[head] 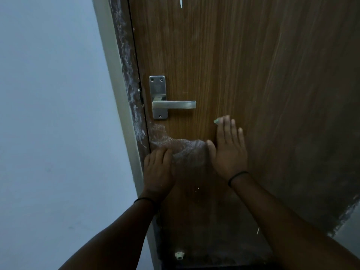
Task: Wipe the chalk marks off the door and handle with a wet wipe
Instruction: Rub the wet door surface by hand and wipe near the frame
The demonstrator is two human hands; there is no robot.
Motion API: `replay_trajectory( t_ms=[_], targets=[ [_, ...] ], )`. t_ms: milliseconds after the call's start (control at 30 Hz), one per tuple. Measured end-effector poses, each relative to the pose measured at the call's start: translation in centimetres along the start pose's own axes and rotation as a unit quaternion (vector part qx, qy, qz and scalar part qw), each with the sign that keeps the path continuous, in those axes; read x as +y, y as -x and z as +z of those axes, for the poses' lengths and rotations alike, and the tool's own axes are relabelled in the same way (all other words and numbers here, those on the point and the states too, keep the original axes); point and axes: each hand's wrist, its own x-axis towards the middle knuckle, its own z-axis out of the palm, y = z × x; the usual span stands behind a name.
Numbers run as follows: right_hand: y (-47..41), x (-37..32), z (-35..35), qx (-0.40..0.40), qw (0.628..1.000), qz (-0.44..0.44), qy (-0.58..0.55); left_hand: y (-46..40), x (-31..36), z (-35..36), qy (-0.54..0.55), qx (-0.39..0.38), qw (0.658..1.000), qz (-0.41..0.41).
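Note:
The brown wooden door [243,65] fills the view, with a silver lever handle [174,105] on its plate left of centre. White chalk marks [175,147] are smeared below the handle, between my hands. My right hand [229,151] lies flat on the door to the right of the smear, pressing a wet wipe [216,121]; only a pale corner shows past the index fingertip. My left hand [158,168] rests flat on the door near its left edge, holding nothing, its fingertips at the smear's lower left.
More white chalk streaks run down the dark door frame edge [129,78]. A short white mark [181,1] sits at the door's top. The pale wall [54,114] lies left. A small white door stop [179,255] is near the bottom.

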Motion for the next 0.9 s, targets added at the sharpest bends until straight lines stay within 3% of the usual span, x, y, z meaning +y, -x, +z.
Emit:
replay_trajectory(
  t_ms=[167, 267, 367, 467, 667, 800, 900],
  targets=[
    [-0.1, -6.2, 2.1, -0.033, 0.994, -0.106, -0.010, -0.1, 0.1, 0.1, -0.020, 0.062, 0.997, -0.047],
    [3.6, -4.8, 4.2, -0.086, 0.985, -0.147, 0.020, -0.2, -0.5, -0.3, -0.016, 0.056, 0.997, -0.044],
    [4.5, -1.2, 4.1, -0.082, 0.991, -0.098, 0.046, -0.1, -1.3, -1.0, -0.017, 0.038, 0.998, -0.042],
    [2.8, -1.9, 3.4, -0.043, 0.997, -0.039, 0.045, 0.0, -1.3, -1.3, 0.001, -0.004, 0.998, -0.058],
    [4.0, -5.1, 4.8, -0.089, 0.989, -0.113, 0.034, 0.3, -0.2, -0.7, 0.036, -0.025, 0.997, -0.066],
    [4.6, -1.4, 3.9, -0.073, 0.995, -0.049, 0.047, 0.0, -0.6, 0.1, 0.045, -0.021, 0.997, -0.065],
    [2.5, -2.9, 3.1, -0.027, 1.000, -0.005, 0.015, 0.4, -0.8, 0.9, 0.057, -0.047, 0.995, -0.063]
  ],
)
